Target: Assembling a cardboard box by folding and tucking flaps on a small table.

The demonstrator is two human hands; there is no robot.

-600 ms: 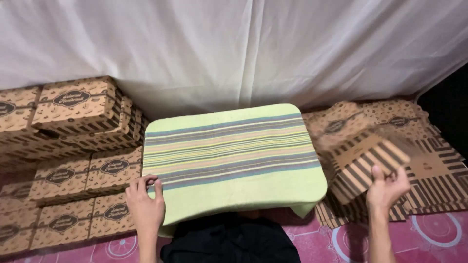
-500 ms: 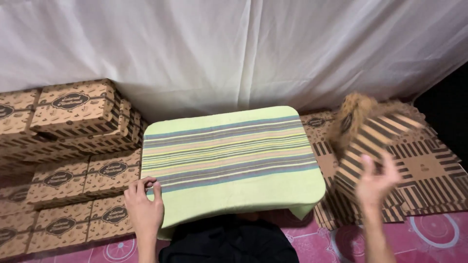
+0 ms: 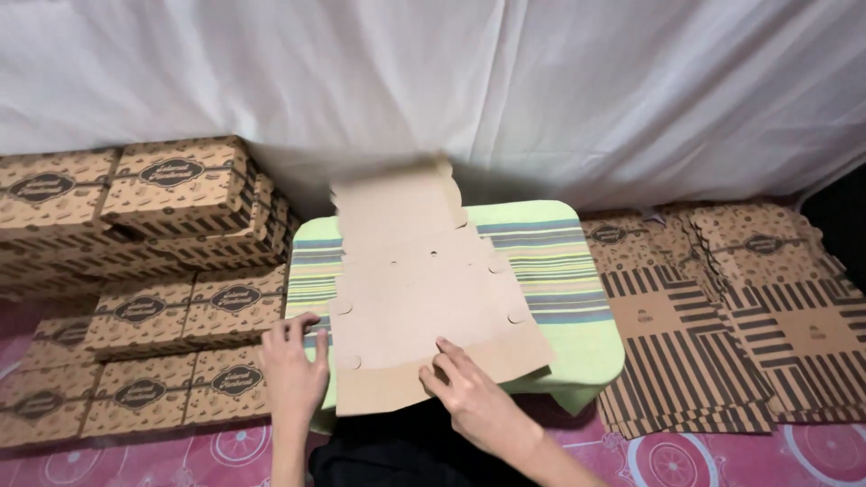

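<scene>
A flat, unfolded brown cardboard box blank (image 3: pixel 424 289) lies plain side up on a small table covered with a green striped cloth (image 3: pixel 559 271). My left hand (image 3: pixel 293 374) rests at the blank's near left edge, fingers spread on the cloth and card. Fingertips of my right hand (image 3: pixel 474 397) press on the blank's near flap. Neither hand grips anything.
Folded printed brown boxes (image 3: pixel 171 185) are stacked in rows at the left. A pile of flat striped box blanks (image 3: pixel 713 334) lies on the floor at the right. A white curtain (image 3: pixel 451 81) hangs behind. The floor mat (image 3: pixel 686 460) is pink.
My right hand lifted a flat blank from the pile at the right and laid it on the table. It now presses on the near flap. My left hand stayed at the table's near left.
</scene>
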